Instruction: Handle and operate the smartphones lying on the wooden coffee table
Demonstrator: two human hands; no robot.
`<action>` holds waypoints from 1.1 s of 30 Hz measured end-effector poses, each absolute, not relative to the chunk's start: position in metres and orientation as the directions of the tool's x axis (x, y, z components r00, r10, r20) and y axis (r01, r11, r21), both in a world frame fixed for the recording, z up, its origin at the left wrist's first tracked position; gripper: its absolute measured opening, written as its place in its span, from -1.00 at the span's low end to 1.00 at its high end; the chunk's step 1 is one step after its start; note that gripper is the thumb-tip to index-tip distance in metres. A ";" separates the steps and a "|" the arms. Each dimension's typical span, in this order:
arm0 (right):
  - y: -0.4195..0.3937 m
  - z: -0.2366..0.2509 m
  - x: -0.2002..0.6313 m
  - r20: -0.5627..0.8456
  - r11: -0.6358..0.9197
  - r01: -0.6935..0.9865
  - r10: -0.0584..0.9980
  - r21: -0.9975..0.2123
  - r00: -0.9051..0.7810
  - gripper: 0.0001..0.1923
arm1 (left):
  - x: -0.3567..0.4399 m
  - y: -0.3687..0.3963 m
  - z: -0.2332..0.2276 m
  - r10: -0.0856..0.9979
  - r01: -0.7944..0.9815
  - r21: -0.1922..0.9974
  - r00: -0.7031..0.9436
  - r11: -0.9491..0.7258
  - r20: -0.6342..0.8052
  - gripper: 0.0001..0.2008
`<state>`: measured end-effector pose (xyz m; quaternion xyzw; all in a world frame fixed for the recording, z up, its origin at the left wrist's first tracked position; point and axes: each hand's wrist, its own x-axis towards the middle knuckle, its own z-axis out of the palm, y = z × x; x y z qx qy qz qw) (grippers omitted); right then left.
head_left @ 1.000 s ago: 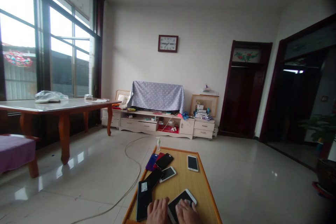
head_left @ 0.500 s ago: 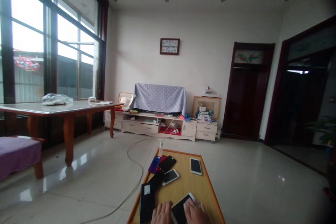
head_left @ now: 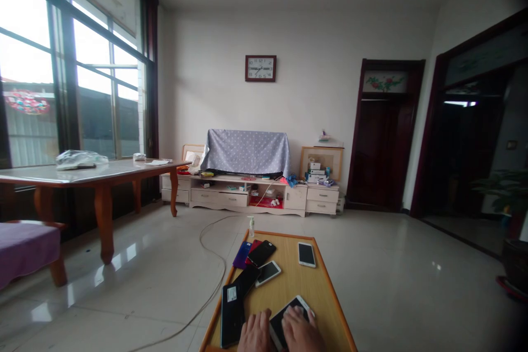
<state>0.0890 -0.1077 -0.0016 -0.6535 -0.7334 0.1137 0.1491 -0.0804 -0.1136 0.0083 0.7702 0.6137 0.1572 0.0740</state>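
A white-edged device with a dark screen, a tablet or large phone [head_left: 279,325], lies flat on the wooden tabletop [head_left: 317,308]. My right hand [head_left: 302,333] rests over its screen with the fingers bent and pressed down. Something pale shows at these fingertips, too small to make out. My left hand [head_left: 254,332] lies at the device's left edge, fingers stretched out and side by side. Left of it is a black tablet [head_left: 231,316] with a white label, touching a black phone [head_left: 247,280].
Farther up the tabletop are a white phone [head_left: 268,273], another black phone [head_left: 262,253], a blue one [head_left: 242,254], a red one [head_left: 253,246] and a separate white phone [head_left: 306,254]. A pump bottle [head_left: 251,226] stands beyond. A cable [head_left: 214,297] crosses the floor at left.
My right hand has slid a little left and up across the screen. My left hand stays by the device's edge. The view has turned slightly to the right.
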 end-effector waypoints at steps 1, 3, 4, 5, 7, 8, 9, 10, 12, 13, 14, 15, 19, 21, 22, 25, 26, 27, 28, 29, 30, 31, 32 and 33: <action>-0.110 -0.005 0.081 0.052 0.193 0.902 0.981 -0.385 -0.188 -0.50 | -0.083 -0.112 0.008 0.969 0.912 0.329 0.223 -0.245 0.106 -0.42; -0.115 -0.007 0.070 0.038 0.325 0.840 0.939 -0.435 -0.343 -0.52 | -0.086 -0.109 0.006 0.967 0.894 0.372 0.251 -0.250 0.047 -0.43; -0.117 -0.005 0.069 0.044 0.351 0.820 0.927 -0.452 -0.373 -0.52 | -0.087 -0.109 0.006 0.968 0.891 0.383 0.247 -0.243 0.039 -0.42; -0.117 -0.001 0.071 0.060 0.352 0.816 0.928 -0.458 -0.367 -0.52 | -0.087 -0.109 0.006 0.970 0.893 0.385 0.238 -0.235 0.039 -0.40; -0.115 0.009 0.083 0.091 0.274 0.853 0.961 -0.444 -0.261 -0.50 | -0.085 -0.109 0.006 0.973 0.902 0.367 0.225 -0.225 0.044 -0.32; -0.112 0.014 0.090 0.098 0.203 0.881 0.979 -0.428 -0.178 -0.49 | -0.083 -0.109 0.006 0.973 0.907 0.356 0.225 -0.226 0.046 -0.25; -0.109 0.018 0.096 0.104 0.128 0.903 0.990 -0.411 -0.094 -0.47 | -0.081 -0.109 0.005 0.974 0.910 0.348 0.223 -0.226 0.050 -0.19; -0.107 0.020 0.099 0.108 0.067 0.915 0.994 -0.397 -0.026 -0.46 | -0.080 -0.108 0.004 0.974 0.912 0.344 0.219 -0.224 0.053 -0.16; -0.105 0.020 0.098 0.107 0.031 0.923 0.994 -0.383 0.011 -0.46 | -0.079 -0.106 -0.001 0.975 0.912 0.344 0.214 -0.224 0.067 -0.15; -0.106 0.017 0.093 0.104 0.065 0.922 0.994 -0.382 -0.027 -0.47 | -0.080 -0.105 -0.004 0.974 0.911 0.344 0.218 -0.228 0.070 -0.16; -0.108 0.014 0.086 0.094 0.126 0.914 0.991 -0.386 -0.098 -0.48 | -0.080 -0.103 -0.007 0.972 0.910 0.344 0.223 -0.233 0.069 -0.19; -0.111 0.010 0.080 0.080 0.197 0.898 0.980 -0.394 -0.180 -0.50 | -0.081 -0.102 -0.010 0.971 0.908 0.345 0.229 -0.238 0.066 -0.25; -0.117 0.004 0.072 0.090 0.345 0.821 0.935 -0.455 -0.343 -0.51 | -0.082 -0.104 -0.007 0.973 0.909 0.347 0.225 -0.231 0.058 -0.37; -0.112 0.008 0.083 0.116 0.272 0.845 0.962 -0.461 -0.247 -0.51 | -0.079 -0.108 0.001 0.971 0.908 0.344 0.226 -0.239 0.078 -0.32; -0.109 0.011 0.090 0.120 0.208 0.867 0.978 -0.452 -0.172 -0.49 | -0.078 -0.111 0.005 0.968 0.905 0.345 0.233 -0.251 0.092 -0.27; -0.100 0.016 0.098 0.120 0.033 0.912 0.993 -0.409 0.018 -0.46 | -0.076 -0.113 0.010 0.960 0.896 0.350 0.238 -0.275 0.144 -0.19; -0.100 0.015 0.095 0.118 0.021 0.916 0.993 -0.401 0.029 -0.45 | -0.076 -0.113 0.010 0.959 0.895 0.348 0.242 -0.280 0.148 -0.18; -0.101 0.014 0.090 0.109 0.045 0.916 0.994 -0.398 -0.002 -0.46 | -0.077 -0.112 0.008 0.958 0.895 0.345 0.250 -0.283 0.138 -0.17; -0.104 0.012 0.082 0.094 0.097 0.912 0.993 -0.398 -0.064 -0.47 | -0.077 -0.110 0.006 0.959 0.897 0.339 0.259 -0.284 0.118 -0.19; -0.107 0.010 0.074 0.077 0.156 0.903 0.988 -0.400 -0.136 -0.48 | -0.078 -0.109 0.004 0.960 0.900 0.334 0.263 -0.280 0.096 -0.24; -0.111 0.008 0.068 0.061 0.216 0.889 0.976 -0.403 -0.210 -0.48 | -0.079 -0.108 0.003 0.963 0.906 0.328 0.258 -0.268 0.075 -0.29; -0.113 0.006 0.064 0.051 0.267 0.873 0.962 -0.407 -0.270 -0.48 | -0.079 -0.107 0.003 0.967 0.912 0.323 0.246 -0.253 0.061 -0.33; -0.114 0.006 0.063 0.050 0.296 0.862 0.952 -0.412 -0.304 -0.47 | -0.079 -0.108 0.004 0.970 0.915 0.322 0.239 -0.243 0.052 -0.34; -0.114 0.007 0.066 0.057 0.300 0.859 0.951 -0.415 -0.305 -0.48 | -0.078 -0.109 0.006 0.970 0.914 0.326 0.239 -0.242 0.048 -0.33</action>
